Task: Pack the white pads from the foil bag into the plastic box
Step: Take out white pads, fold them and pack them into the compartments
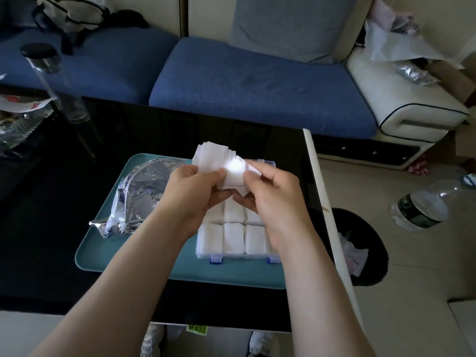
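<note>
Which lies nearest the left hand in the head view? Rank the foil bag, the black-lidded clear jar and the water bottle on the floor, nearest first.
1. foil bag: just left of the left hand.
2. clear jar: far left, on the table.
3. water bottle: far right, on the floor.

Right under the fingers the plastic box is found, its visible compartments filled with white pads. Leftward of the fingers, passage is barred by the crumpled foil bag on the tray. Bare tray is left nearer than the box, and open dark surface beyond the fingers. A tall clear jar stands far left.
</note>
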### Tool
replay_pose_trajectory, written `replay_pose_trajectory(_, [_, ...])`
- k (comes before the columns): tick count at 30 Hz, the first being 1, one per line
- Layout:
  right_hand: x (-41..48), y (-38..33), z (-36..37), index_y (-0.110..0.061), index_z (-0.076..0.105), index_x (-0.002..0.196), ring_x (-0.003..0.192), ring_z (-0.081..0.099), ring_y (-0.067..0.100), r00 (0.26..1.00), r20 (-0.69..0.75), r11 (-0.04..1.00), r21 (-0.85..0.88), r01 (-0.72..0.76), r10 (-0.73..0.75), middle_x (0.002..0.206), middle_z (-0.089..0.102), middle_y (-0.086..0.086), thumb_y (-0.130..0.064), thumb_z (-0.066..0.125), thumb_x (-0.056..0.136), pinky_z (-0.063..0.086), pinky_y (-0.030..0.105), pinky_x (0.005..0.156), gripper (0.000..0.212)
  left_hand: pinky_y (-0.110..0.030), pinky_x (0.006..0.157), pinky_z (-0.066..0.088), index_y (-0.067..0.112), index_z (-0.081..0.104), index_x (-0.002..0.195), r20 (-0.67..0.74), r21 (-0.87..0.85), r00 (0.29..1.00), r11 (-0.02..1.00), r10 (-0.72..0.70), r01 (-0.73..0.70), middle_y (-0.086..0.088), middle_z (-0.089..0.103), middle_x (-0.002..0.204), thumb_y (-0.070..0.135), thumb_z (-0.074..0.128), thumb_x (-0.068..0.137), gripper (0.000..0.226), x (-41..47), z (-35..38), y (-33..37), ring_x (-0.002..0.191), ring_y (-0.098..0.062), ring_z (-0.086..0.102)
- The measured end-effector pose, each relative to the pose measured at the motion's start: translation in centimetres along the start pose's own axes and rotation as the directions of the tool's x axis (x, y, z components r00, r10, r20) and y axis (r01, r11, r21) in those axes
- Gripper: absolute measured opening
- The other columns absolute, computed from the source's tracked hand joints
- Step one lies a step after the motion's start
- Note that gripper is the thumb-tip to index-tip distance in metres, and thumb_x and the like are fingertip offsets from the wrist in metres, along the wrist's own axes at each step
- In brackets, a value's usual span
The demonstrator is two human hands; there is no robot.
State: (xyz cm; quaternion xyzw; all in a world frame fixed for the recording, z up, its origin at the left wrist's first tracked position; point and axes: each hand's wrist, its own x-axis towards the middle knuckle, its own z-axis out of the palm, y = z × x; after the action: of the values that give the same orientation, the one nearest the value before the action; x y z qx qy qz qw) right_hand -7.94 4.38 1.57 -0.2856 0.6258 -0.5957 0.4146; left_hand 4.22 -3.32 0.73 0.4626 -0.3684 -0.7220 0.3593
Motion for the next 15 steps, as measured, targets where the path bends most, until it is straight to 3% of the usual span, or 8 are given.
replay_pose_trajectory(2, [0.0, 0.2, -0.3, -0.033, 0.08, 0.106, 0.092, 0.077, 0.009, 0.997, -0.057, 0.996, -0.064, 0.056, -0.06, 0.094, 0.081, -0.01, -0.012, 0.065, 0.103, 0.062, 0.023, 0.079, 0.026, -0.033, 0.079, 0.065, -0.005, 0.063, 0.117, -0.012, -0.012, 1.0, 1.0, 0.001, -0.001, -0.019, 0.075, 0.11, 0.003, 0.068, 0.099, 0.021, 0.1, -0.2, 0.2, 0.09, -0.027, 0.08])
replay_pose_trajectory(5, [0.2, 0.3, -0.7, -0.029, 0.079, 0.111, 0.085, 0.076, 0.003, 0.984, -0.139, 0.99, -0.103, 0.098, -0.112, 0.091, 0.081, -0.011, -0.013, 0.07, 0.1, 0.055, 0.013, 0.069, 0.022, -0.033, 0.083, 0.065, -0.009, 0.062, 0.12, 0.018, 0.001, 1.0, 1.0, 0.019, -0.019, -0.019, 0.074, 0.116, 0.002, 0.068, 0.099, 0.024, 0.1, -0.4, 0.2, 0.095, -0.03, 0.079])
replay_pose_trajectory(11, [0.5, 1.0, -0.9, -0.018, 0.079, 0.115, 0.089, 0.076, 0.006, 0.898, -0.293, 0.906, -0.366, 0.21, -0.327, 0.097, 0.079, -0.006, -0.015, 0.07, 0.1, 0.056, 0.012, 0.069, 0.018, -0.032, 0.082, 0.064, -0.008, 0.061, 0.121, -0.023, 0.035, 0.998, 0.998, 0.054, -0.053, -0.017, 0.071, 0.12, 0.003, 0.069, 0.099, 0.025, 0.1, -0.5, 0.1, 0.095, -0.028, 0.079])
replay_pose_trajectory(15, [0.5, 0.5, -1.3, -0.019, 0.077, 0.115, 0.093, 0.074, 0.006, 0.803, -0.439, 0.903, -0.334, 0.27, -0.403, 0.102, 0.078, -0.004, -0.016, 0.067, 0.101, 0.058, 0.014, 0.072, 0.017, -0.03, 0.078, 0.064, -0.007, 0.058, 0.127, -0.081, 0.087, 0.993, 0.993, 0.087, -0.08, -0.015, 0.067, 0.124, 0.003, 0.068, 0.099, 0.031, 0.2, -1.1, 0.0, 0.099, -0.028, 0.077])
